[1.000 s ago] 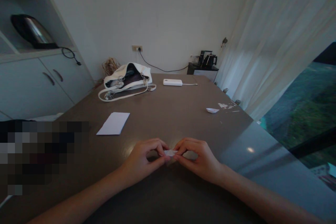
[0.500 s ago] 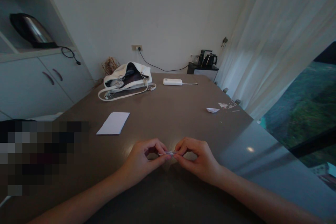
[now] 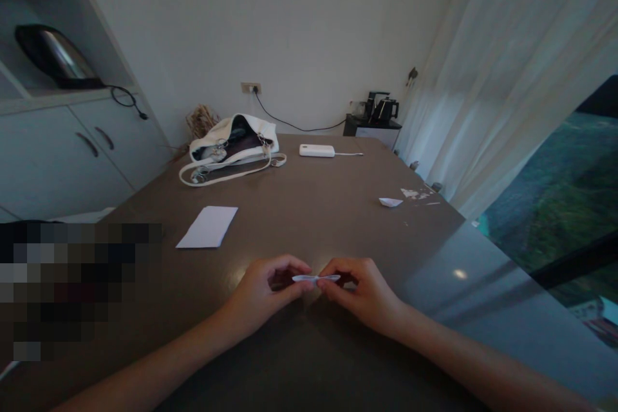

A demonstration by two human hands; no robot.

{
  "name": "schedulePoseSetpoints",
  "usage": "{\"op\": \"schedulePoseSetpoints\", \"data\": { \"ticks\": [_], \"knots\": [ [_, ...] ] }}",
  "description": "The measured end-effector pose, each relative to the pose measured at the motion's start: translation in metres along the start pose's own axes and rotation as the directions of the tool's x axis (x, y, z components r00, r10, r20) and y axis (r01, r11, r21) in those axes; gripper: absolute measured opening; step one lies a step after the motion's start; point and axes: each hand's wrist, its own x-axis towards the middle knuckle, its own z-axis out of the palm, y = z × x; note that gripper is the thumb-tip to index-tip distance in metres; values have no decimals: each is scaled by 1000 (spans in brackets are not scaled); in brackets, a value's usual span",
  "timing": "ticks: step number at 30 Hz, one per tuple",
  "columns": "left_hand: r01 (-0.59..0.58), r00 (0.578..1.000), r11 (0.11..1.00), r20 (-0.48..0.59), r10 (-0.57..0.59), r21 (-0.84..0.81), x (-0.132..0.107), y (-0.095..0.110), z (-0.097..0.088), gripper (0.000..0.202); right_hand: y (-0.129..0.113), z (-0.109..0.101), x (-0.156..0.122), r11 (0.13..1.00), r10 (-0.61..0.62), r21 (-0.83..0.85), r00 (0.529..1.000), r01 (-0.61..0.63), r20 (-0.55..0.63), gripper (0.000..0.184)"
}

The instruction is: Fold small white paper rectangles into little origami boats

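Kettle shelf: at your far left, a black-and-silver electric kettle (image 3: 62, 58) sits in the shelf recess of a pale cabinet (image 3: 53, 158); its black cord (image 3: 124, 98) loops over the shelf edge.
Dried stems: a tan bundle of dried stems (image 3: 201, 121) stands behind the far left end of the brown, smooth tabletop (image 3: 309, 212).
Paper stack: flat white rectangular paper sheets (image 3: 207, 227) lie on the tabletop, to the left of your hands and well apart from them.
Bag: a white handbag (image 3: 240, 156) lies with its mouth gaping and its dark lining showing; its strap curves out in front.
Left hand: your left hand (image 3: 270, 283) pinches the left part of the paper, thumb on the near side, fingers bent behind.
Folded paper: the small, narrow, white folded paper (image 3: 304, 278) is between your two hands, level, pinched in at its middle and flaring at both ends.
White device: a white, rounded, oblong device (image 3: 317, 150) lies farther back; a short white cable runs from its right end.
Right hand: your right hand (image 3: 363, 286) grips the paper just right of its middle, thumb in front, fingers curled behind.
Far corner: a black coffee maker (image 3: 383, 109) stands beyond the table.
Right side: a white, boat-shaped folded paper piece (image 3: 391, 203) rests near pale scraps (image 3: 410, 194); a sheer white curtain (image 3: 483, 77) hangs beyond.
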Motion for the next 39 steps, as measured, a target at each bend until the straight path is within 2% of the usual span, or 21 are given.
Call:
{"op": "schedulePoseSetpoints", "data": {
  "ticks": [4,14,18,24,33,39],
  "knots": [
    [38,999,997,20,-39,70,2,0,-2,21,0,0,1,1000,-1,23,1000,1,-11,20],
    [92,995,996,47,-92,-11,3,-3,-1,23,0,0,2,997,55,59,998,-55,-3,19],
    [68,995,996,70,-73,60,1,-2,0,24,0,2,2,998,63,14,998,-63,21,19],
    [42,982,979,170,-77,201,-3,-2,1,26,-1,4,1,997,50,-57,997,-47,55,20],
    [169,973,985,150,-174,40,-1,-3,1,30,1,5,0,996,60,-80,990,-50,130,25],
    [239,949,970,220,-225,-39,-1,-11,2,29,4,5,1,997,70,34,991,-75,116,22]
  ]
}}
